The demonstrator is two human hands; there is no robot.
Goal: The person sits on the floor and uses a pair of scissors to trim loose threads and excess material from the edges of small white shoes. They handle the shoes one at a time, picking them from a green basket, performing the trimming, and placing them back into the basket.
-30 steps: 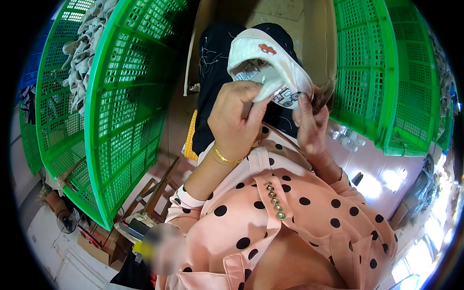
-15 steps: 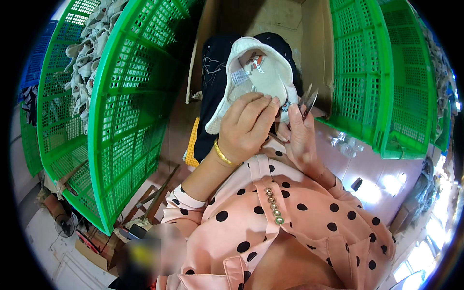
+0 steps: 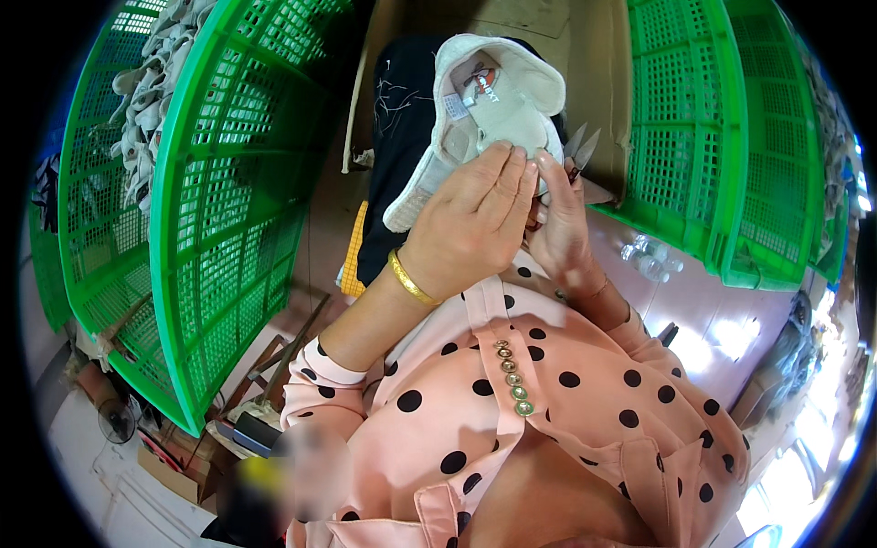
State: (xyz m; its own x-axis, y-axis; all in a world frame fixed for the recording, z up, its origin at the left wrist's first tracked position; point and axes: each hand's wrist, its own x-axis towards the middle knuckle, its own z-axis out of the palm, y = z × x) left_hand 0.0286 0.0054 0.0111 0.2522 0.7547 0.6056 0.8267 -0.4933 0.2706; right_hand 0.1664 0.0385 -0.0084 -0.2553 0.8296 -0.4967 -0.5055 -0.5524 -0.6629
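I hold a white shoe upper [image 3: 493, 100] in front of me, its open inside turned toward me with a small label in it. My left hand [image 3: 470, 224], with a gold bangle at the wrist, grips the upper's lower side, fingers laid across it. My right hand [image 3: 559, 219] touches the upper's right edge and also holds small metal thread snips [image 3: 579, 148], whose blades stick up beside the shoe. Both forearms wear pink sleeves with black dots.
A tall green plastic crate [image 3: 228, 201] full of white shoe uppers stands at my left. More green crates [image 3: 713, 137] stand at the right. Cardboard [image 3: 585, 55] and black cloth [image 3: 402, 164] lie behind the shoe. A plastic bottle [image 3: 647, 258] lies on the pink floor.
The shoe upper has been turned and lowered a little, so its inside and label show more. My left hand has shifted from its top to its lower side.
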